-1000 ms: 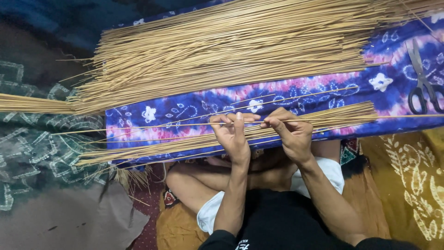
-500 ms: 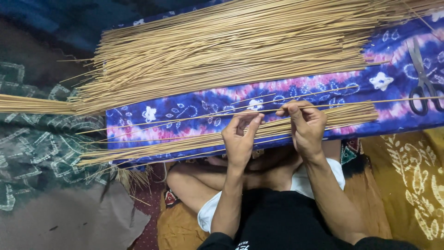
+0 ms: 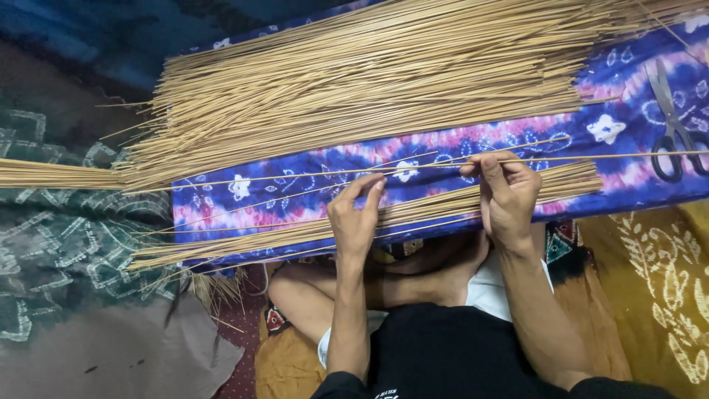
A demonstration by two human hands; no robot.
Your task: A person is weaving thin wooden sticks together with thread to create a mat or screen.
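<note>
Thin tan sticks are being sorted: one long stick [image 3: 591, 157] is pinched by the right hand [image 3: 508, 196], the left hand [image 3: 356, 218] rests half-open on the small pile [image 3: 413, 214] mid-frame, and the big heap [image 3: 369, 81] up top is left.

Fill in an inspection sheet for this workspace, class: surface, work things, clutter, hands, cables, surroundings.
Surface: blue and purple patterned cloth over a raised board across the lap.
Work things: big pile of thin sticks at the far side; small bundle along the near edge; a few single sticks lie between them.
Clutter: scissors at the cloth's right end.
Hands: left hand rests on the small bundle, fingertips on a stick; right hand pinches one long stick.
Cables: nothing seen.
Surroundings: green patterned fabric on the left, yellow patterned fabric on the right, another stick bundle jutting out left.
</note>
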